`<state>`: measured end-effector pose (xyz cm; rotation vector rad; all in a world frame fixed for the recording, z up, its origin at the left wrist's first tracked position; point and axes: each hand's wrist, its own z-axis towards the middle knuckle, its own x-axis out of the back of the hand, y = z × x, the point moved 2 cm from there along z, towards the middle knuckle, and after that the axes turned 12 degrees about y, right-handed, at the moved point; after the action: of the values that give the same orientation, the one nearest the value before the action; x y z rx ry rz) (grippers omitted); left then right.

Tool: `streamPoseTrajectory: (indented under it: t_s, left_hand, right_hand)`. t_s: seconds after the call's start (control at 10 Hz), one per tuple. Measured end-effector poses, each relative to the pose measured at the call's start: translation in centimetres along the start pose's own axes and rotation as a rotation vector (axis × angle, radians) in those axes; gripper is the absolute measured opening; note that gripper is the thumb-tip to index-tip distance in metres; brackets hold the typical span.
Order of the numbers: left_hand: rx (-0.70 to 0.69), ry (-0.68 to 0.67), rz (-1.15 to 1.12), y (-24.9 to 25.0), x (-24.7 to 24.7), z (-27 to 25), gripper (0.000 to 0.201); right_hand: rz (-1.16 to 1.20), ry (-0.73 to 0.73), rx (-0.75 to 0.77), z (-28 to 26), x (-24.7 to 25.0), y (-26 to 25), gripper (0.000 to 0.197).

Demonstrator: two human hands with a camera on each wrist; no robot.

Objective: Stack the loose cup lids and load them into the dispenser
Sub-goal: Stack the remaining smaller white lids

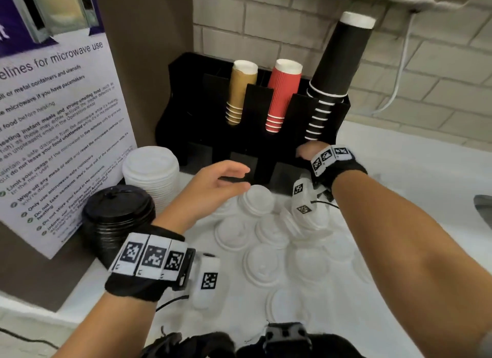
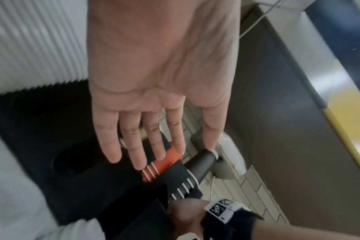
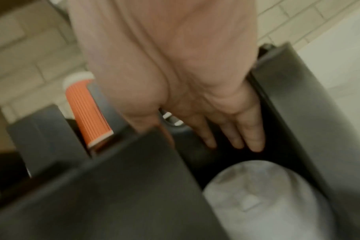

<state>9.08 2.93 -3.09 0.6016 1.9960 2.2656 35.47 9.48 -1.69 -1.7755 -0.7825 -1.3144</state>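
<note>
Several loose white lids (image 1: 266, 267) lie spread on the white counter in front of the black dispenser (image 1: 255, 149). My left hand (image 1: 239, 177) hovers open above the far lids, palm down, fingers straight (image 2: 154, 146), holding nothing. My right hand (image 1: 308, 151) reaches into the dispenser's lower right compartment. In the right wrist view its fingers (image 3: 236, 138) lie straight against the dark inner wall, above a white lid stack (image 3: 257, 198) that sits in that compartment. A short pile of lids (image 1: 257, 200) stands just below my left fingertips.
A tall white lid stack (image 1: 151, 171) and a black lid stack (image 1: 117, 213) stand at the left beside a microwave notice (image 1: 53, 118). Brown (image 1: 241, 91), red (image 1: 282, 94) and black (image 1: 335, 64) cup stacks stick out of the dispenser. The brick wall carries a white cable (image 1: 399, 72).
</note>
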Motion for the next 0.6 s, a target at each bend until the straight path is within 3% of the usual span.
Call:
streamPoseTrajectory:
  t_s: [0.1,0.2,0.3,0.4,0.5,0.6]
  left_hand:
    - [0.049,-0.001,-0.044,-0.8,-0.6,0.6,0.023]
    - [0.096,0.010,-0.075,-1.2,-0.6,0.8,0.021]
    - [0.117,0.015,-0.094,-1.5,-0.4,0.8,0.021]
    - [0.126,0.023,-0.108,-1.7,-0.3,0.9,0.021]
    - [0.127,0.023,-0.121,-1.9,-0.3,0.9,0.021]
    - [0.122,0.023,-0.134,-2.1,-0.2,0.9,0.021]
  right_hand:
    - [-0.112,-0.033,0.074,0.8,-1.2,0.0,0.043]
    - [0.213,-0.172,0.152,-0.9,0.0,-1.7,0.074]
    - [-0.025,-1.004,0.949,-2.1,-2.2,-2.8,0.109]
    - [0.034,-0.926,0.778,-1.0,-1.7,-3.3,0.146]
    - [-0.204,-1.175,1.169,-1.2,-1.3,-1.8,0.020]
    - [-0.101,-1.278,0.779,-1.5,0.2,-3.1,0.061]
